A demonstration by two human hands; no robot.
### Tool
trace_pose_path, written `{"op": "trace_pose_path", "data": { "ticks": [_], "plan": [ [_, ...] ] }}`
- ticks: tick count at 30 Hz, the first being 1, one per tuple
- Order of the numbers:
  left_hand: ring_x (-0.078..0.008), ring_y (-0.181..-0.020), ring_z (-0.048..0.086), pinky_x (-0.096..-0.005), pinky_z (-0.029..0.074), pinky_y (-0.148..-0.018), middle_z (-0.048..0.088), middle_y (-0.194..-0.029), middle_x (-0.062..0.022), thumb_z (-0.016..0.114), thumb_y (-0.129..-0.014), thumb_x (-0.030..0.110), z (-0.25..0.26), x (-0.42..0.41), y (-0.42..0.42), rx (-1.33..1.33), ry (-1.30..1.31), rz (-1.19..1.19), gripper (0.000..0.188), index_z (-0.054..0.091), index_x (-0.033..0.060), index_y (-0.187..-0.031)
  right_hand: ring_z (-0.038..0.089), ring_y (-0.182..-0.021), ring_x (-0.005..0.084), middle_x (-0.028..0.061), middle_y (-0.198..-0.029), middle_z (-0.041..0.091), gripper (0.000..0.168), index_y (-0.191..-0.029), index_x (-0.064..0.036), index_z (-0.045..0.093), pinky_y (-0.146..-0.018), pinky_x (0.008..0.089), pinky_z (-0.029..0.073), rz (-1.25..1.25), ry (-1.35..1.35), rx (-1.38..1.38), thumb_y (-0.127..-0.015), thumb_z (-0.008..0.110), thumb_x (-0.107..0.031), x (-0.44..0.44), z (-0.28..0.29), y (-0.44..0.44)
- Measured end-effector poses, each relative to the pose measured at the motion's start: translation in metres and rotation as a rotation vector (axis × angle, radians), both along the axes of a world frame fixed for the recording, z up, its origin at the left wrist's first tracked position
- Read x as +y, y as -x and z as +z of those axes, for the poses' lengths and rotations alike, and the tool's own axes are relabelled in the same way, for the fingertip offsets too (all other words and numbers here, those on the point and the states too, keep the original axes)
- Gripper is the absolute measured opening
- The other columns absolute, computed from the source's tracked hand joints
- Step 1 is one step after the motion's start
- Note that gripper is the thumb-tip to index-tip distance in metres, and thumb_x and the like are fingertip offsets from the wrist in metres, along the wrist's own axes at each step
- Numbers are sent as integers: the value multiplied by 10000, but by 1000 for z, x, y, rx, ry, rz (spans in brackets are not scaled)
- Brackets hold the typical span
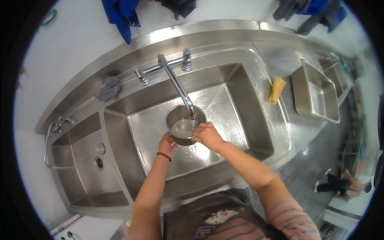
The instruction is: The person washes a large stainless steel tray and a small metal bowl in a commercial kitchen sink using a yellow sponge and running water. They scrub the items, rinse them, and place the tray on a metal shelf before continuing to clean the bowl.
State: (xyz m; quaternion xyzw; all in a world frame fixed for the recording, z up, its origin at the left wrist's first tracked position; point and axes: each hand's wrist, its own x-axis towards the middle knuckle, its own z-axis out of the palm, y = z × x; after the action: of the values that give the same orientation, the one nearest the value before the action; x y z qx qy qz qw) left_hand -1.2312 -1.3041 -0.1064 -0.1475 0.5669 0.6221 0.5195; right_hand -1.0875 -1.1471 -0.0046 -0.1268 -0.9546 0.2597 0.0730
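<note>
Both hands hold a round stainless steel pot tilted under the faucet spout, inside the large sink basin. Water runs from the spout into the pot, and some water lies in its bottom. My left hand, with a red bead bracelet at the wrist, supports the pot's left lower side; its fingers are partly hidden by the wall. My right hand grips the near right rim, fingers bent over the edge close to the stream.
A steel wool pad lies on the back ledge. On the right counter are a yellow sponge and a deep steel pan. A smaller sink adjoins at left. Cloths hang above. A person stands far right.
</note>
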Motion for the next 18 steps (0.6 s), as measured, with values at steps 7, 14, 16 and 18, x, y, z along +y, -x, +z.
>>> {"op": "trace_pose_path", "data": {
  "ticks": [7, 14, 16, 18],
  "plan": [
    [-186, -974, 483, -381, 388, -843, 517, -1063, -50, 369, -882, 345, -7, -11, -7, -201, -104, 179, 329, 489, 113, -1083, 500, -826, 149, -13, -707, 557, 137, -687, -131, 585, -782, 383, 328, 227, -119, -30, -655, 628, -257, -14, 9, 4],
    [-177, -1010, 451, -380, 357, -866, 489, -1093, -35, 338, -893, 357, -4, -34, -2, -272, -93, 193, 370, 452, 99, -1132, 508, -605, 305, 130, -640, 549, 170, -611, -14, 542, -552, 388, 396, 87, -26, 50, -669, 650, -131, -27, 8, 20],
    [-160, -994, 461, -357, 379, -842, 502, -1065, -23, 350, -888, 360, -11, -32, -8, -302, -141, 203, 348, 471, 113, -1100, 501, -601, 309, 128, -623, 538, 152, -624, -16, 546, -562, 383, 389, 270, -33, 49, -670, 645, -122, -35, 27, 23],
    [-149, -979, 467, -332, 394, -812, 513, -1044, -15, 392, -870, 364, -14, -27, -10, -313, -150, 201, 335, 484, 117, -1079, 500, -618, 303, 115, -621, 534, 147, -634, -26, 547, -576, 381, 381, 122, 57, 57, -680, 640, -130, -25, 14, 22]
  ]
}}
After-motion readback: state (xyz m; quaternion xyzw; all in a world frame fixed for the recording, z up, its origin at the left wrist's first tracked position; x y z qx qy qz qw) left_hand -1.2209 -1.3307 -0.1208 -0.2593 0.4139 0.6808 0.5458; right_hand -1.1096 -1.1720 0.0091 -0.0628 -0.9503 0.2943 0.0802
